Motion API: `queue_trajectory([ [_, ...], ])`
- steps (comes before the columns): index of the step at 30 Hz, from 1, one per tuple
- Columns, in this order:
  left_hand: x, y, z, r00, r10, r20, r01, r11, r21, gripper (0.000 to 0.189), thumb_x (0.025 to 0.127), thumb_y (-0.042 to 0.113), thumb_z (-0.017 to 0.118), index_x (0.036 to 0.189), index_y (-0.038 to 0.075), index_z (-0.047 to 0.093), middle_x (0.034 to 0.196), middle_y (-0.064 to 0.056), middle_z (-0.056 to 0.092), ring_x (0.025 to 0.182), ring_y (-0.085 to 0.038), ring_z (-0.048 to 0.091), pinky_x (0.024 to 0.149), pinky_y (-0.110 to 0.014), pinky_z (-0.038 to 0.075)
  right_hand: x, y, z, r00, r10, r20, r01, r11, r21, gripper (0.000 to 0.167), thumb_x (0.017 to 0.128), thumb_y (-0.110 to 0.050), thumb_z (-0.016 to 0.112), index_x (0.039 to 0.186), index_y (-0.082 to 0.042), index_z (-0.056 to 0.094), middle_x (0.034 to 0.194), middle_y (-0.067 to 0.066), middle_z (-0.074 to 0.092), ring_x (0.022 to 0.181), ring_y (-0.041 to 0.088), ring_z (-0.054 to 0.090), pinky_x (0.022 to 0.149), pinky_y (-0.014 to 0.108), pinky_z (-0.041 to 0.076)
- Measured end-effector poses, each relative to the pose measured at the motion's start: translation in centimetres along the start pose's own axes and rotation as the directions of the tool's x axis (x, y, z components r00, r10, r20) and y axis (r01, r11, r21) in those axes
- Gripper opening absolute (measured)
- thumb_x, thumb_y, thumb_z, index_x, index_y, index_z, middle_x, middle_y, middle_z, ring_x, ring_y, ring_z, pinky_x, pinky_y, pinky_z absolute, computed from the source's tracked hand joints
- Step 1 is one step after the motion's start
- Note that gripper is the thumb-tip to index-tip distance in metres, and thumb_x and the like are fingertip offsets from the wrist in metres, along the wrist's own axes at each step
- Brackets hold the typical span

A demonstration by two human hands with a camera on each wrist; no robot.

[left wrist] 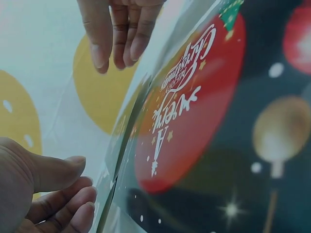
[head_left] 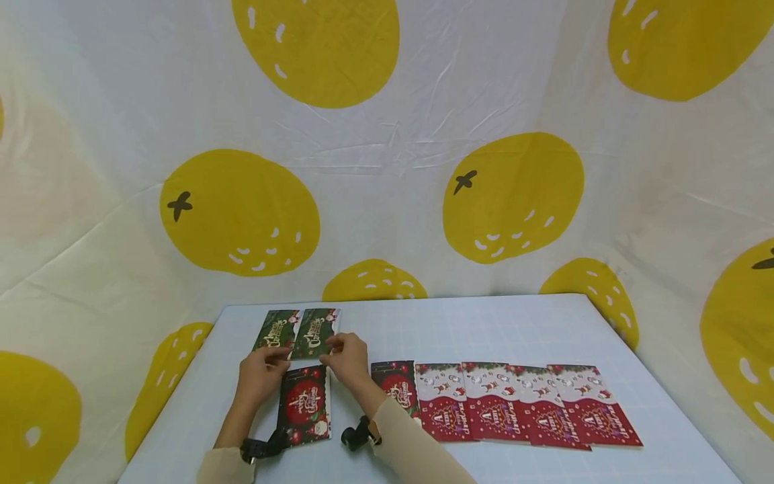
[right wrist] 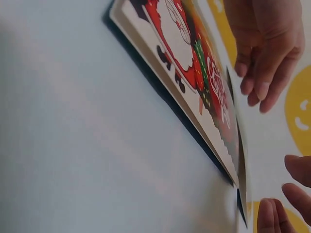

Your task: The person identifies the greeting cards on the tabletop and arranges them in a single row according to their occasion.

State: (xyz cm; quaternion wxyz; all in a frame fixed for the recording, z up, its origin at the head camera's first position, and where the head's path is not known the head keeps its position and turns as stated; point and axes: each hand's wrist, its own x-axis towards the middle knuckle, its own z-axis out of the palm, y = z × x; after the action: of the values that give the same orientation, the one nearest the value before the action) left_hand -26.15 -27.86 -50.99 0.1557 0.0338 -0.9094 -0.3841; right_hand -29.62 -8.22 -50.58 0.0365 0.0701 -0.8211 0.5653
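My left hand [head_left: 263, 376] hovers at the left, by the near edge of a green Christmas card [head_left: 277, 331], fingers loosely bent. Near a second green card [head_left: 316, 334] is my right hand [head_left: 347, 359], its thumb and fingers bent and apart. In the left wrist view nothing shows between the fingers of the left hand [left wrist: 53, 189]. The right wrist view shows the right hand [right wrist: 289, 204] with its thumb apart from its fingers. Between the forearms lies a dark card with a red circle [head_left: 305, 405], its far end close to the green cards.
Another dark card with a red circle [head_left: 396, 386] lies right of the right forearm, partly covered by the arm. Several red-and-white cards [head_left: 502, 417] continue that row to the right, overlapping in places. A pale cloth covers the table [head_left: 435, 329]; a fruit-print curtain [head_left: 387, 202] hangs behind.
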Motion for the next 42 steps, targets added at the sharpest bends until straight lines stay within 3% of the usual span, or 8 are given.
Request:
queue_trajectory([
  [21,-1.7,-0.4,-0.4,0.999,-0.045,0.011,0.045,0.999,-0.008,0.023,0.09,0.0,0.078,0.112,-0.007,0.076,0.101,-0.02,0.074,0.09,-0.034,0.071,0.074,-0.042,0.059,-1.4,0.9,-0.3,1.0,-0.003,0.025,0.002,1.0,0.018,0.026,0.078,-0.005,0.091,0.101,0.001,0.078,0.083,0.004,0.063,0.074,0.008,0.051,0.065,0.027,0.046],
  [27,-1.9,-0.3,-0.5,0.999,-0.047,0.005,0.047,0.999,0.014,0.023,0.088,-0.002,0.079,0.11,-0.006,0.076,0.099,-0.019,0.074,0.088,-0.033,0.071,0.072,-0.04,0.059,-1.9,1.0,-0.3,0.999,0.0,0.04,0.0,1.0,-0.009,0.028,0.078,-0.006,0.091,0.102,0.001,0.079,0.081,0.005,0.063,0.072,0.008,0.05,0.063,0.026,0.044],
  [32,-2.2,-0.3,-0.6,0.999,-0.042,0.008,0.042,0.999,0.021,0.022,0.086,-0.003,0.08,0.108,-0.007,0.076,0.097,-0.021,0.075,0.086,-0.033,0.071,0.074,-0.046,0.058,-2.3,0.9,-0.5,0.999,0.009,0.035,-0.008,1.0,-0.027,0.029,0.077,-0.006,0.092,0.102,0.001,0.079,0.081,0.005,0.061,0.073,0.01,0.048,0.063,0.027,0.042],
  [42,-2.3,-0.4,-0.3,0.995,-0.092,0.036,0.09,0.995,0.049,0.02,0.086,-0.003,0.08,0.106,-0.007,0.076,0.098,-0.02,0.075,0.079,-0.027,0.071,0.07,-0.044,0.057,-3.0,1.0,-0.7,0.998,-0.012,0.061,0.016,0.997,-0.071,0.03,0.077,-0.008,0.093,0.103,0.0,0.08,0.079,0.003,0.062,0.071,0.009,0.048,0.062,0.027,0.043],
])
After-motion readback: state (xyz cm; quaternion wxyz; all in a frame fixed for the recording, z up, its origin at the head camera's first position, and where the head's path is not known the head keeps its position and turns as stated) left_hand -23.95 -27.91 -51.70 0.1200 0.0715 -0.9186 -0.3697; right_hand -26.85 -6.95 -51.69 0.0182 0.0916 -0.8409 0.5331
